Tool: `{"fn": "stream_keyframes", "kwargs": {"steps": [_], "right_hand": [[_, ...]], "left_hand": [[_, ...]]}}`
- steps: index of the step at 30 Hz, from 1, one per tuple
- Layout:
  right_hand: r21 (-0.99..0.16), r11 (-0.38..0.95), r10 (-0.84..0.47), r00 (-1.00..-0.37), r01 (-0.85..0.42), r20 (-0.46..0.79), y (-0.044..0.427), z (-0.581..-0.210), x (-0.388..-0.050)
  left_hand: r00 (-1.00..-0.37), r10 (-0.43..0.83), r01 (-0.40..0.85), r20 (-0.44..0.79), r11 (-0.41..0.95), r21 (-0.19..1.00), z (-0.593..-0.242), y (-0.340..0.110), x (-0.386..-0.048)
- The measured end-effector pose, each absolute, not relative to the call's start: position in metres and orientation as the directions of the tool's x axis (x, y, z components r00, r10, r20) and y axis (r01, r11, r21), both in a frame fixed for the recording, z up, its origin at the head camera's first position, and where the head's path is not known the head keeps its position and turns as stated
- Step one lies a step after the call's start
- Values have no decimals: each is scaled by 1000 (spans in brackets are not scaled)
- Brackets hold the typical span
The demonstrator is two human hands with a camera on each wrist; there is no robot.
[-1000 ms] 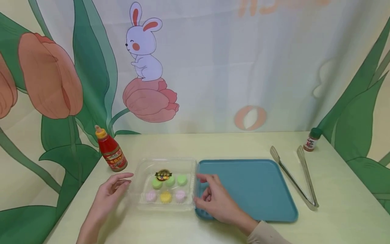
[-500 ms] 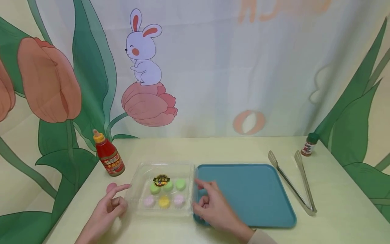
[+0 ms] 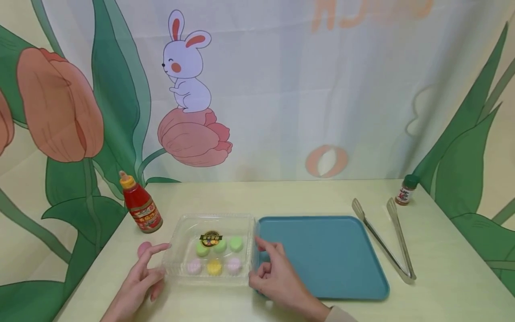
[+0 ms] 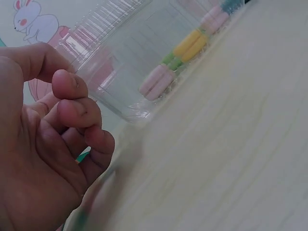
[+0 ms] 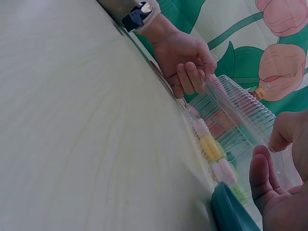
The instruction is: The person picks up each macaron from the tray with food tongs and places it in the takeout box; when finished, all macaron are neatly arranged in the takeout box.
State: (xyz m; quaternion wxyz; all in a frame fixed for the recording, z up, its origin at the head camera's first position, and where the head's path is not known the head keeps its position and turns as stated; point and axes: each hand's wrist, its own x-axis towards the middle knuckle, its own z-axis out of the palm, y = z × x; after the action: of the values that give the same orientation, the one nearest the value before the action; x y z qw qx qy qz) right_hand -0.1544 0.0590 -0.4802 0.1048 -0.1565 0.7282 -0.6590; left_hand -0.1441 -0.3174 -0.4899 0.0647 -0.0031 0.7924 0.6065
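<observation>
A clear plastic box [image 3: 188,230] with a dark label on its lid stands on the table. Inside are several macarons: green at the back, lavender and a yellow macaron [image 3: 214,268] in front. At the box's left edge, my left hand [image 3: 138,277] has its index fingertip and thumb on the rim, other fingers curled. Along the right edge, my right hand [image 3: 277,275] holds the rim with thumb and bent index finger. The left wrist view shows curled left fingers [image 4: 79,113] by the box corner; exact contact is partly hidden.
A blue tray [image 3: 318,255] adjoins the box on the right, with metal tongs [image 3: 384,241] beyond it. The red sauce bottle [image 3: 141,208] stands back left, near a pink round thing [image 3: 144,248]. A green-capped spice jar [image 3: 407,190] stands back right.
The left hand's index finger has straightened along the box's left edge, then its thumb has moved in to the front corner. The right hand stays at the right edge. The view has shifted slightly.
</observation>
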Motion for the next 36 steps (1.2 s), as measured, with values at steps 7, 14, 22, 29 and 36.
{"fn": "stream_keyframes", "kwargs": {"steps": [7, 14, 22, 29, 36], "right_hand": [[-988, 118, -337, -940, -98, 53, 57, -480, -154], [-981, 158, -325, -944, -113, 56, 56, -478, -153], [-972, 186, -320, -944, -140, 75, 55, -478, -152], [-974, 184, -324, -944, -133, 67, 54, -476, -152], [-987, 127, -346, -937, -97, 47, 55, -472, -151]], "left_hand": [[-990, 81, -97, -118, 225, 969, -492, -314, -144], [-984, 88, -135, -154, 187, 973, -493, -314, -146], [-980, 86, -166, -182, 163, 973, -492, -314, -143], [-983, 75, -158, -167, 112, 981, -495, -317, -144], [-982, 89, -158, -166, 92, 983, -494, -316, -144]]}}
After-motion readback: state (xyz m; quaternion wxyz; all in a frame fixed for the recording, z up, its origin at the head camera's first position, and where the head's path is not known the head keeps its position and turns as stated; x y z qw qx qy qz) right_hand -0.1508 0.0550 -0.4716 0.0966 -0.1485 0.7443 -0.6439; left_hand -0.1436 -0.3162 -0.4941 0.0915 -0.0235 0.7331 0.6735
